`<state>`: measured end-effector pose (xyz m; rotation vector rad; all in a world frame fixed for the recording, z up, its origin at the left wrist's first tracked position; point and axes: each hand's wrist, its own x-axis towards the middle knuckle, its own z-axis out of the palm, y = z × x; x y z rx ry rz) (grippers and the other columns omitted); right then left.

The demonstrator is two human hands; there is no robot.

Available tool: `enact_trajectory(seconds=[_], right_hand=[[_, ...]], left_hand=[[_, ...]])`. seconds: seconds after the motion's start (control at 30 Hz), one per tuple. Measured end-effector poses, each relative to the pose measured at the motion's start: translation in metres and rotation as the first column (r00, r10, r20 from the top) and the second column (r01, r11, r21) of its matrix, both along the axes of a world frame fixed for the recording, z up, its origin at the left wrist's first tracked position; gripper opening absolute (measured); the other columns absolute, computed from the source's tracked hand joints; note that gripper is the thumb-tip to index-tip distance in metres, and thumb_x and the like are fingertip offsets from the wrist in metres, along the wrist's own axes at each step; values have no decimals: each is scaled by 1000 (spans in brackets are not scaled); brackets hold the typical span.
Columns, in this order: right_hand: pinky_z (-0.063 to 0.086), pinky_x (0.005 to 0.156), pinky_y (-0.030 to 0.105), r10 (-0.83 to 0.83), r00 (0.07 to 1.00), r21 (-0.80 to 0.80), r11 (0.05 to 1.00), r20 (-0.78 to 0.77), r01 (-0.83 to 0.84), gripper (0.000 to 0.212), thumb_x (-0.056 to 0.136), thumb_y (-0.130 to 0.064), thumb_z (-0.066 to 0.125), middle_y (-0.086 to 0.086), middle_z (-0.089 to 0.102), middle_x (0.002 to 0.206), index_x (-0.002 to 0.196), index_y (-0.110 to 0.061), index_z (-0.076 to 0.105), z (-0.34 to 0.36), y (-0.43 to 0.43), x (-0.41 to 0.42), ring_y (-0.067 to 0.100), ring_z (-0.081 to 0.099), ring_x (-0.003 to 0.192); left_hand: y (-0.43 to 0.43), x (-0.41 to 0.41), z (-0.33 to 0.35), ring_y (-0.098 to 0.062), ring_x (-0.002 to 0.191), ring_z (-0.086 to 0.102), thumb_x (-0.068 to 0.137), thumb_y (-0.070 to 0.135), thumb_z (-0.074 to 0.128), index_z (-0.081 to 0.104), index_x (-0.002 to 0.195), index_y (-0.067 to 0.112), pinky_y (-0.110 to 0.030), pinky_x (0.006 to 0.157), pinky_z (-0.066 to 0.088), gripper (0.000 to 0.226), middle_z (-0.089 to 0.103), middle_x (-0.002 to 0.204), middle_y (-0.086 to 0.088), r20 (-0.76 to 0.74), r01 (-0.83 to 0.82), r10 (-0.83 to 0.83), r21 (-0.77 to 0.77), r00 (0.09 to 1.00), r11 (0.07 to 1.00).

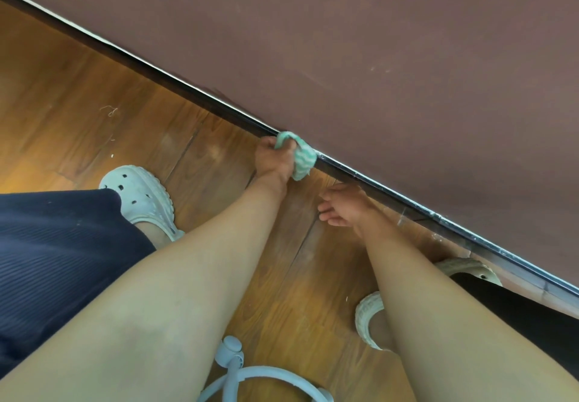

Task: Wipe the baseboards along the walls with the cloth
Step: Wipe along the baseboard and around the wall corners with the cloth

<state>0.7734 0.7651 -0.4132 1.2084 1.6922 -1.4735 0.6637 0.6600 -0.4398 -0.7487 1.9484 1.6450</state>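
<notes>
Because the left hand (274, 158) curls its fingers round the bunched teal cloth (301, 154), pressed on the dark baseboard (188, 94), only 1 small patch likely touches, so dust on the top edge may be missed. The right hand (341, 205) hangs beside it, fingers spread.

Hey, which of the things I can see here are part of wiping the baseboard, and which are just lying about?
Part of the job:
- cloth, gripped by the left hand
- baseboard, with the cloth against it
- right hand, open, holding nothing

Just lying about:
- pale clogs on the feet
- light blue ring-shaped object
- loose thread
</notes>
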Motion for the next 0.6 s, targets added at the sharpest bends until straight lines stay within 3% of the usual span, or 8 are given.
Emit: enact_trajectory(seconds=[0.1,0.17,0.23,0.3,0.37,0.5,0.6], right_hand=[[57,87,39,18,1000,-4,1000,1,-18,27,101,-25,52,8,71,94,124,-13,59,3,-4,-1,22,70,80],[56,88,39,28,999,-3,1000,-15,-28,25,101,-24,52,7,70,94,123,-14,59,7,-3,-2,22,69,80],[56,88,38,18,1000,1,1000,-24,-18,26,101,-24,52,7,70,94,124,-14,58,10,0,-2,22,69,80],[57,87,38,7,1000,12,1000,-20,-7,26,102,-24,52,7,70,95,126,-15,57,12,3,0,22,70,81],[58,86,38,-4,1000,23,1000,-6,4,26,102,-23,52,7,70,93,126,-15,57,13,5,2,22,70,79],[56,88,40,-18,1000,28,999,-9,18,26,101,-22,52,8,69,92,125,-13,58,15,-3,0,23,68,77],[55,89,38,25,999,20,1000,-35,-24,25,101,-23,51,9,69,97,125,-16,58,20,-10,-5,23,67,81]], left_hand=[[7,4,-23,-32,89,74,61,29,72,54,81,20,-51,82,62,28,72,96,-18,28,57,-59,44,998,997],[4,-3,-19,-30,88,75,62,32,72,59,84,17,-48,83,62,29,74,96,-17,18,-21,21,23,1000,1000],[-6,-16,-7,-27,90,74,73,36,71,66,97,12,-43,86,61,34,74,101,-12,11,-106,107,-63,994,992],[-12,-26,4,-25,92,73,87,30,69,65,103,11,-40,88,61,25,73,105,-8,32,-122,125,-86,992,989],[-11,-28,12,-26,94,73,90,22,69,63,99,14,-40,88,61,13,73,106,-9,40,-87,90,-73,995,994],[3,-5,18,-27,93,72,82,2,73,63,94,14,-43,89,60,20,72,102,-12,38,70,-71,35,997,997],[10,13,28,-16,74,66,80,-9,71,60,80,21,-32,70,60,32,66,83,-2,111,135,-150,132,982,982]])
